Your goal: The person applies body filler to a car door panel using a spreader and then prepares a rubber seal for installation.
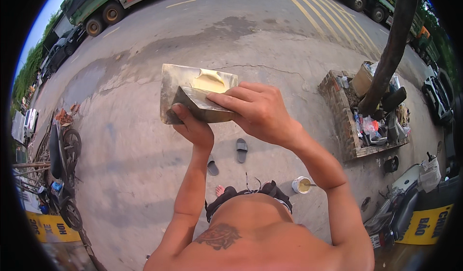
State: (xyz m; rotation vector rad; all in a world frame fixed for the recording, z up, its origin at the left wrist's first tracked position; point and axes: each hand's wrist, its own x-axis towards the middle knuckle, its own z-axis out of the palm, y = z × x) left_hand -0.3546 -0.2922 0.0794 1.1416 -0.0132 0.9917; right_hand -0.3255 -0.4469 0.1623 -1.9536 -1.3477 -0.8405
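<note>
My left hand (195, 131) grips a flat, scuffed rectangular plate (172, 75) from below, with its thumb at the lower left edge. A lump of cream-yellow paste (209, 80) lies on the plate's upper right part. My right hand (255, 112) is closed on a thin, worn scraper blade (193, 97), its fingers along the top, held over the plate just below the paste. Down by my right side on the ground stands an open white tub (302, 184) with a stick in it.
Grey slippers (241, 150) lie near my bare foot (220, 190). To the right, a brick planter (337, 116) holds clutter and a leaning trunk (386, 63). Motorbikes (65, 150) stand left, more vehicles at right. Green trucks (106, 1) stand on the road ahead.
</note>
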